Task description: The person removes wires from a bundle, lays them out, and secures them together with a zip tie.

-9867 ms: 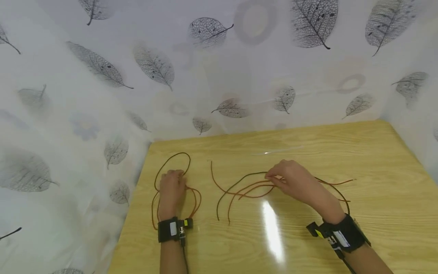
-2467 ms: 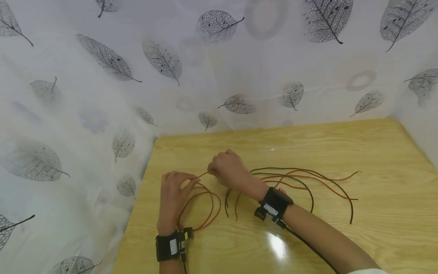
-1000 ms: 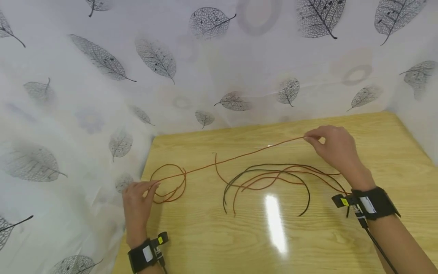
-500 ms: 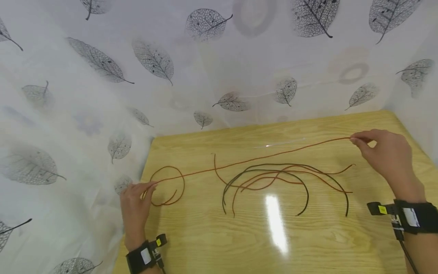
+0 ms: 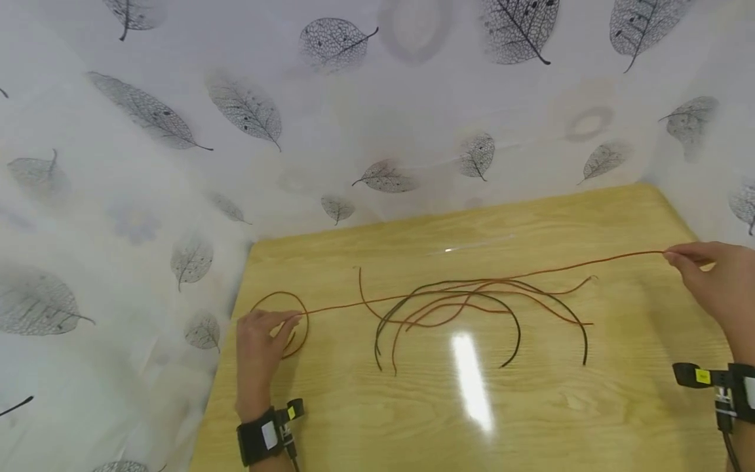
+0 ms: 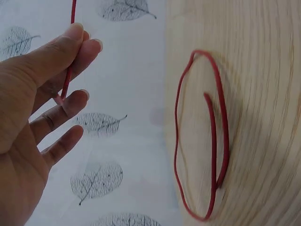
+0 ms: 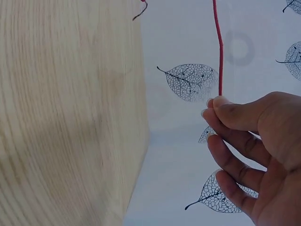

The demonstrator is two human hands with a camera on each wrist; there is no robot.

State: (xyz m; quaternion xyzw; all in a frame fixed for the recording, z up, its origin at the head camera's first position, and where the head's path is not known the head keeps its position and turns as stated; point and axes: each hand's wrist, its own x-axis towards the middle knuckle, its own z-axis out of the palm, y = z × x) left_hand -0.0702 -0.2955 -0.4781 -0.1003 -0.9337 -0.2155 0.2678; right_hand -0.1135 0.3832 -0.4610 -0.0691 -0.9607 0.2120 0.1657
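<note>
A thin red cord [image 5: 336, 307] runs nearly straight across and above the table between both hands. My left hand [image 5: 262, 351] pinches it between thumb and fingertips at the left; the other fingers are loosely bent in the left wrist view. At the far right my right hand [image 5: 716, 282] pinches the cord's other end; thumb and forefinger meet on the red cord [image 7: 219, 61] in the right wrist view. Beside the left hand lies a red loop [image 6: 224, 113] with one free end on the tabletop. Whether it joins the held cord I cannot tell.
Several red and dark cords lie crossed in arcs mid-table, including a dark cord [image 5: 518, 328] and a red cord [image 5: 361, 288]. A thin clear strip [image 5: 480, 242] lies farther back. Leaf-patterned sheeting [image 5: 413, 131] borders the wooden table [image 5: 531, 406] behind and at the sides.
My right hand has gone from beside the left hand to the far right, drawing the red cord out. The loop by the left hand has shrunk. The head view has shifted slightly.
</note>
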